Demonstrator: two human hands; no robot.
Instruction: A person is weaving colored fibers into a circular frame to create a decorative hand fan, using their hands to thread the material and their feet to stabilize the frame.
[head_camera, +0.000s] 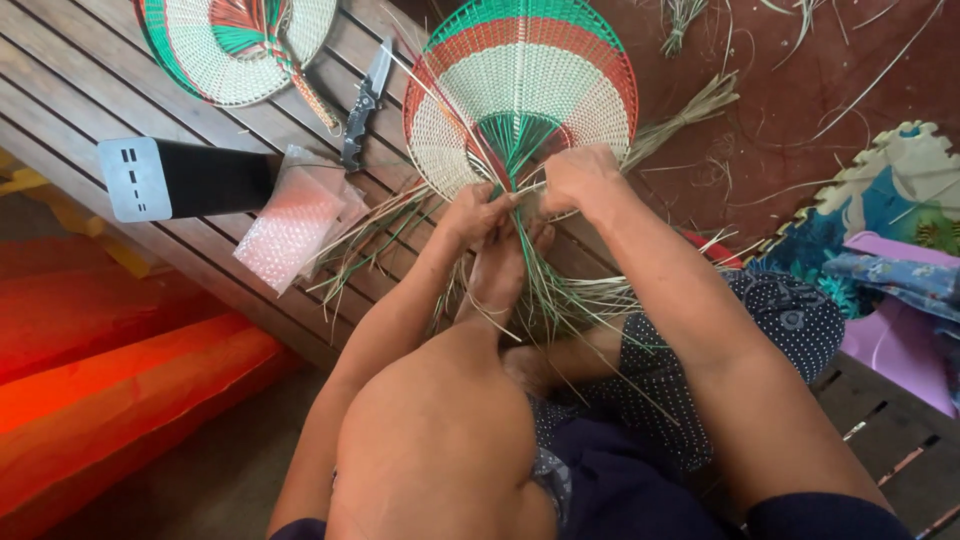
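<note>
Two hands (480, 212) (578, 178) on one of two woven fans (520, 85) (235, 45).

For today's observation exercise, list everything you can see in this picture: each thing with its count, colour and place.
woven fan: one, green, red and cream, top centre, unfinished
loose strands: many, green and straw, under the hands
second fan: one, same colours, top left
folding knife: one, black and silver, between the fans
dark box: one, black with grey end, left
bubble wrap: one piece, clear pinkish, beside the box
slatted bench: brown wood
orange fabric: lower left
patterned mat: blue, right
foot: one, pressing the strands
left hand, right hand: gripping strands at the fan's base
</note>
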